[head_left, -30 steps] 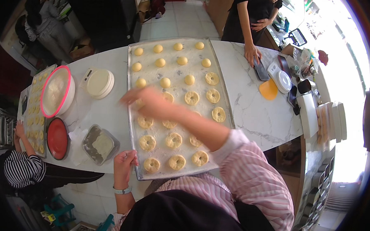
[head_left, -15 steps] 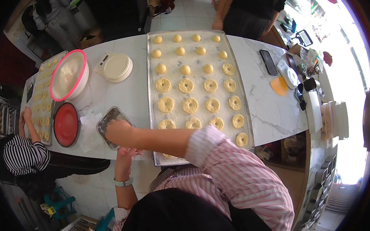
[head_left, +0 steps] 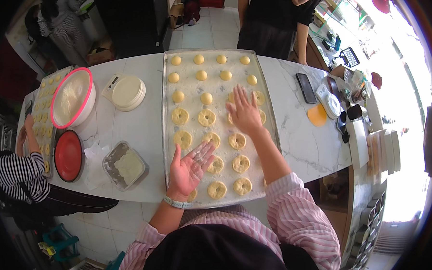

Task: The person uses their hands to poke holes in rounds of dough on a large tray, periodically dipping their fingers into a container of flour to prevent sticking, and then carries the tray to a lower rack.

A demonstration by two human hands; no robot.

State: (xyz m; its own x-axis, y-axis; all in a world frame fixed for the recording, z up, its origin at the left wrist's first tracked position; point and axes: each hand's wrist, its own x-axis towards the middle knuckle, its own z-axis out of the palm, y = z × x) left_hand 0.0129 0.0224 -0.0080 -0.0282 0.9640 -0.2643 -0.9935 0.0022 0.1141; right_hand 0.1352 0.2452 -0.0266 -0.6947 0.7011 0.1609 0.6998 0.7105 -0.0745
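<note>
Tray (head_left: 186,68) w/ yellowish dough (head_left: 206,98), prob. floured

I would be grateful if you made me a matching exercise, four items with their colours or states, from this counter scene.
1. Left hand
2. Right hand
3. Dough rings
4. Large bowl

A. White with a pink rim
B. Palm down above the tray
C. Flattened, with a hole in the middle
D. Palm up, fingers spread

Pairs: 1-D, 2-B, 3-C, 4-A

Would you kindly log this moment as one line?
left hand: open, palm up, empty | right hand: open, palm down, over baking tray | far end: dough balls | near end: dough rings
</note>
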